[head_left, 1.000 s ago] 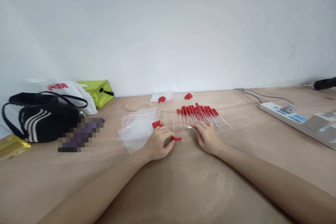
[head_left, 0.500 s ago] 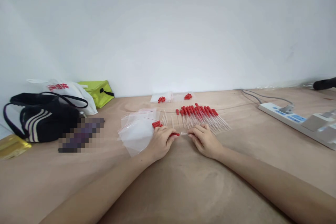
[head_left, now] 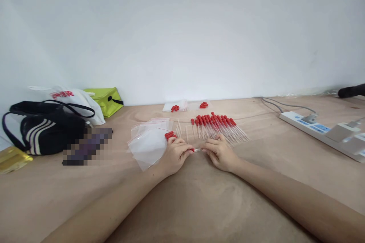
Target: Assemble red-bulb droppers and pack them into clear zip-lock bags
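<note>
My left hand (head_left: 174, 155) pinches a small red rubber bulb (head_left: 191, 150) on the wooden table. My right hand (head_left: 219, 153) pinches a thin clear glass tube (head_left: 197, 150) whose end meets the bulb between the two hands. Just beyond my right hand lies a row of several finished droppers with red bulbs (head_left: 218, 125). A few loose red bulbs (head_left: 169, 134) and bare glass tubes (head_left: 182, 132) lie by my left hand, beside a stack of clear zip bags (head_left: 148, 140).
Two small bags of red bulbs (head_left: 188, 105) lie near the wall. At the left are a black striped bag (head_left: 42, 131), a white plastic bag (head_left: 71, 98) and a green pouch (head_left: 108, 99). A white power strip (head_left: 322, 133) with plugs runs along the right.
My right hand picked a glass tube from the row and drew it back toward my left hand. The red bulb and the tube have come together between my fingertips.
</note>
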A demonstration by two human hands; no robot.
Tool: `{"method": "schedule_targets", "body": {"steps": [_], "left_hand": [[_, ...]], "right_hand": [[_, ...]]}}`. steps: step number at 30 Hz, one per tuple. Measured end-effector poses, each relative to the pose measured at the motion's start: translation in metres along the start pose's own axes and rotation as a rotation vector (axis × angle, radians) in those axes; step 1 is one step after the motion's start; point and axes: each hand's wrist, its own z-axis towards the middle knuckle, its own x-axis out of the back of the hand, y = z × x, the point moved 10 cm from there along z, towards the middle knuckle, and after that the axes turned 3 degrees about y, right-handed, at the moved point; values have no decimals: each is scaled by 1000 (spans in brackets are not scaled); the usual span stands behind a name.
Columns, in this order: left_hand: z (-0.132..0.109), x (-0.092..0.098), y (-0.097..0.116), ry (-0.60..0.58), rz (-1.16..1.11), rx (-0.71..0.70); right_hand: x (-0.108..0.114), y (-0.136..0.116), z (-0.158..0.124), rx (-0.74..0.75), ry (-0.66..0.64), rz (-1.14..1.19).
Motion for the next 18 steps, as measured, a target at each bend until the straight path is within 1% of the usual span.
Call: {"method": "schedule_targets", "body": {"steps": [7, 12, 18], "left_hand": [[0, 4, 4, 18, 21, -23], [-1, 6, 10, 33, 38, -69], [-2, 6, 18, 20, 55, -130]], "right_hand": [[-5, -5, 3, 23, -34, -116], [-6, -9, 3, 11, -25, -80], [-10, -15, 5, 23, -28, -65]]}}
